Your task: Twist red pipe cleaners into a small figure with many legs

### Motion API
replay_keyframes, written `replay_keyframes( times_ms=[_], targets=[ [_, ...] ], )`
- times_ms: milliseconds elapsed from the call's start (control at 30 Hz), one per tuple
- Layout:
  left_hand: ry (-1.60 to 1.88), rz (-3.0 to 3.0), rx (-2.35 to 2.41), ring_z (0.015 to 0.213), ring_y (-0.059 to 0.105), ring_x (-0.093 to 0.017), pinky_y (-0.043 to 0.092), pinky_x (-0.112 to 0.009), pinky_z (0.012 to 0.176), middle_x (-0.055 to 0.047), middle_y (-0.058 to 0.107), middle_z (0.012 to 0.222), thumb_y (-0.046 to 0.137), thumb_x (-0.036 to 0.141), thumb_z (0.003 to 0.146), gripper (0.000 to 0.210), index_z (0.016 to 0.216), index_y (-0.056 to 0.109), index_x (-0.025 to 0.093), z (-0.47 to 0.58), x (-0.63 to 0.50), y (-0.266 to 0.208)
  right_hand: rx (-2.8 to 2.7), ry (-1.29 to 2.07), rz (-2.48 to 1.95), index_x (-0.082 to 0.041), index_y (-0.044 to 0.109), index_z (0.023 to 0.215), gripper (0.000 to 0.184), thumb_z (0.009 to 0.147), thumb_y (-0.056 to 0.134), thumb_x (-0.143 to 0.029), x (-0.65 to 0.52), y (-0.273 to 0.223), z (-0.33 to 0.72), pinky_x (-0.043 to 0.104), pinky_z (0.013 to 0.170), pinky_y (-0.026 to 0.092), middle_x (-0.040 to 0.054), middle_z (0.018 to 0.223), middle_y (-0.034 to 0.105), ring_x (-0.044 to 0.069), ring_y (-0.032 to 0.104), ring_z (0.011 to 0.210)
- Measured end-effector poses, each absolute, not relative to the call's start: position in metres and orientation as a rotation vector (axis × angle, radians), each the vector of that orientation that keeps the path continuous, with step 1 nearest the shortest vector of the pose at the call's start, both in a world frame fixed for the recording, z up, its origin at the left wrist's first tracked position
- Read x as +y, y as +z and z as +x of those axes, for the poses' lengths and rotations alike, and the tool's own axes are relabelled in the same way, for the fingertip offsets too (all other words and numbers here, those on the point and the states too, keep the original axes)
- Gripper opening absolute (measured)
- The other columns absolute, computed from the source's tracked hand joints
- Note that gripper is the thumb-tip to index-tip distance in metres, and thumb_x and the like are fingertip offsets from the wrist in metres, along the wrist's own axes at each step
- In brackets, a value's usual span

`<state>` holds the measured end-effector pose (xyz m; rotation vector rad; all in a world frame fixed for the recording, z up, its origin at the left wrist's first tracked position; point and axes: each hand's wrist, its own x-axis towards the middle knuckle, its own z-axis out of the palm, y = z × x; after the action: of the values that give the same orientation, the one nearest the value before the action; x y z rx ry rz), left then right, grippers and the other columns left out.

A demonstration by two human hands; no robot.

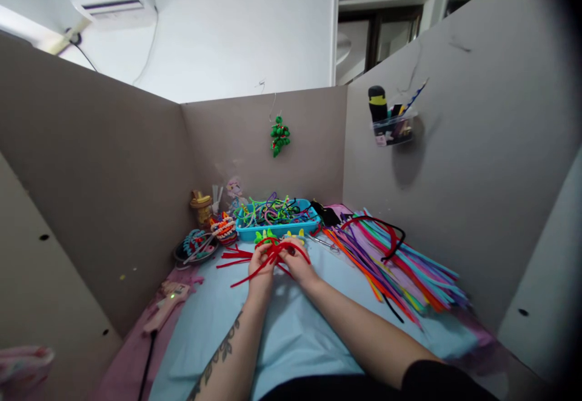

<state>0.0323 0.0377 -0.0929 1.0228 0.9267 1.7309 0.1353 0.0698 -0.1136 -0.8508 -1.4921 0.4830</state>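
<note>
Red pipe cleaners (275,253) cross between my two hands, their loose ends spreading to both sides. My left hand (260,262) is closed on them from the left. My right hand (296,260) pinches the same bundle from the right, its fingers curled. More red pipe cleaners (235,256) lie on the light blue cloth just left of my left hand. Right behind my hands sit small green (264,236) and yellow pieces, partly hidden. A pair of scissors (324,242) rests on the cloth to the right of my right hand.
A blue tray (248,233) of tangled pipe cleaners stands behind. Many coloured pipe cleaners (395,261) are heaped at the right. On the left are a dark bowl (200,258), a lidded cup (201,210) and a pink power strip (167,307). Grey partitions (268,170) enclose the table.
</note>
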Motion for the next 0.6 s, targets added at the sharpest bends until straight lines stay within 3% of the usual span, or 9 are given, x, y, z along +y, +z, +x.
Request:
replay_keyframes(
  times_ms=[133,367,600],
  targets=[
    [1.717,0.968,0.894,0.069,0.063,-0.016,0.046,-0.027,0.068,-0.003,0.067,0.074,0.071,0.027,0.059,0.037,0.092,0.058,0.017,0.026,0.041,-0.096,-1.298,0.774,-0.782,-0.021,0.056,0.076,0.016,0.076,0.053,-0.036,0.057,-0.097,0.139,0.028,0.062,0.042,-0.0006,0.068,0.054,0.014,0.049,0.064],
    [1.717,0.758,1.001,0.052,0.056,-0.010,0.035,-0.019,0.049,-0.001,0.065,0.066,0.074,0.033,0.053,0.047,0.093,0.058,0.014,0.012,0.050,-0.100,-0.866,0.873,-0.623,-0.022,0.047,0.073,0.023,0.071,0.060,-0.041,0.060,-0.073,0.170,0.022,0.047,0.031,-0.0082,0.049,0.036,0.008,0.035,0.045],
    [1.526,0.791,0.921,0.064,0.061,-0.012,0.042,-0.022,0.059,-0.004,0.068,0.080,0.080,0.027,0.047,0.058,0.099,0.058,0.015,0.015,0.046,-0.099,-0.761,1.113,-0.621,-0.020,0.045,0.064,0.032,0.057,0.072,-0.036,0.077,-0.078,0.183,0.018,0.038,0.023,-0.0111,0.044,0.034,0.004,0.029,0.037]
  ],
)
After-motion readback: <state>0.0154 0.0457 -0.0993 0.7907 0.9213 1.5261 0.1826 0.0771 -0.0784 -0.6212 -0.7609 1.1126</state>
